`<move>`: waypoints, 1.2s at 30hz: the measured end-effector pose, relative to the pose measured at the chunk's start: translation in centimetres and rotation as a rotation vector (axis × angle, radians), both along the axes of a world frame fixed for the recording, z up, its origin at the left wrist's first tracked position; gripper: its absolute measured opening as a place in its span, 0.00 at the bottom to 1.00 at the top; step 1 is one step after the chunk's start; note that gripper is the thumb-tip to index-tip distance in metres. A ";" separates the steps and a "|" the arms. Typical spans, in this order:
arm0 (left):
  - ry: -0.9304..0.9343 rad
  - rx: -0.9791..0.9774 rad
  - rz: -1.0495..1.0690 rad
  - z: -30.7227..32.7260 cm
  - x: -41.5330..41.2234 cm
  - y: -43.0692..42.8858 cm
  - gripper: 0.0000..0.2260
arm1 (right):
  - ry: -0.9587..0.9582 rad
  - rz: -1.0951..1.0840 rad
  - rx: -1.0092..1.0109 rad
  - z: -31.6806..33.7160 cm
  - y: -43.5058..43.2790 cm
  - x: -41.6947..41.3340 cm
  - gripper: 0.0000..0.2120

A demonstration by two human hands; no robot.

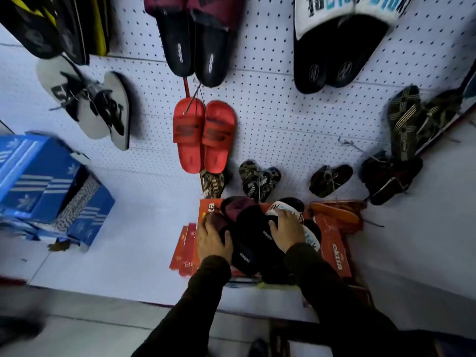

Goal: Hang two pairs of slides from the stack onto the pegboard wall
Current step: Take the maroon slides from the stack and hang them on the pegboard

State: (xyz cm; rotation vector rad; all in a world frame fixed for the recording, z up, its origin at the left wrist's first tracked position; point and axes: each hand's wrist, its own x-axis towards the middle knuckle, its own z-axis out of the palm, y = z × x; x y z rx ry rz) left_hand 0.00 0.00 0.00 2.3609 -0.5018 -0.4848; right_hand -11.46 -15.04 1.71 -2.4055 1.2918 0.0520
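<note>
A white pegboard wall (283,119) rises above a pale counter (144,228) in a footwear shop, seen from above. At far left, blue shoeboxes (43,181) printed with white stripes and trefoil logos sit stacked on the counter; above them hangs a grey pair of flip-flops (98,106) with dark lettering too blurred to read. Toward the middle, a red pair of slides (203,135) hangs on a cord below a black-and-maroon pair (195,50) with small white wordmarks on the footbeds. Beneath, on red boxes (334,251) lettered "ektta", lies the stack of slides (249,228), black and maroon with white wordmarks. The left hand (213,239) lies over a maroon strap at the stack's left edge, fingers curled around it; the right hand (289,231) presses flat on the stack with fingers spread, clasping nothing. Both sleeves are dark. At upper right hangs a black pair with a white strap (340,29) carrying teal and black lettering, partly cropped.
</note>
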 end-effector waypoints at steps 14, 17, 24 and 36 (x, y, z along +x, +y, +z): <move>1.055 -0.114 0.463 -11.0 -1.7 -0.7 0.26 | -0.058 -0.295 0.593 -4.2 -2.1 0.6 0.27; 1.022 -0.208 0.530 -10.8 -0.8 1.7 0.27 | -0.112 -0.387 0.833 -4.1 -1.2 0.0 0.22; 0.914 -0.370 0.494 -5.6 0.2 5.1 0.19 | -0.371 -0.580 1.048 -2.4 3.4 -0.8 0.27; 0.627 -0.727 0.337 5.6 4.6 5.1 0.27 | -0.799 -0.379 0.747 5.9 4.6 2.6 0.24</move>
